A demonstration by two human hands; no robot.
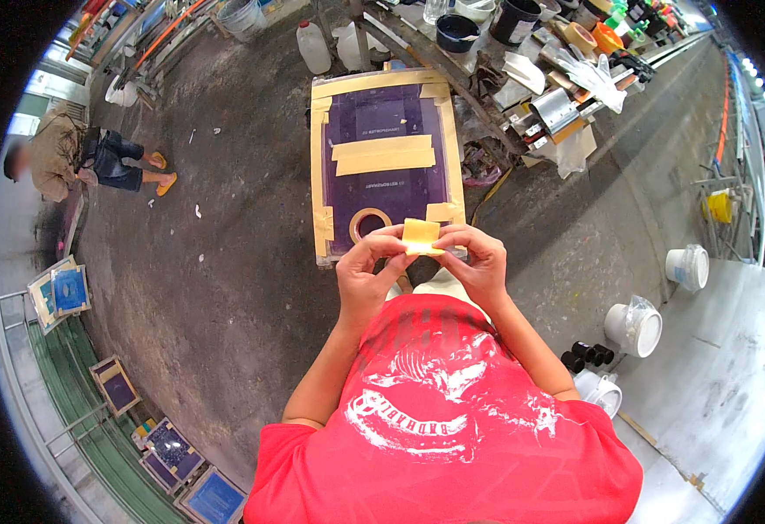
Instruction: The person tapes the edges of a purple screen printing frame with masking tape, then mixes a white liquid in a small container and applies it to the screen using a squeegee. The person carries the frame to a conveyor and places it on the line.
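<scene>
My left hand (371, 271) and my right hand (478, 266) pinch a small folded piece of yellow masking tape (421, 234) between their fingertips, at the near edge of a framed purple screen (352, 196). Cream tape runs along the screen's border, with short pieces at its corners and wide strips (382, 151) across its middle. A roll of masking tape (359, 216) lies on the screen just beyond my left hand, its near side partly hidden by my fingers.
Cluttered buckets and tools (557, 96) stand beyond the screen at right. White jugs (314, 48) are behind it. Another person (76, 153) is at far left, above framed screens (71, 288) along the left side. White pails (634, 327) stand at my right.
</scene>
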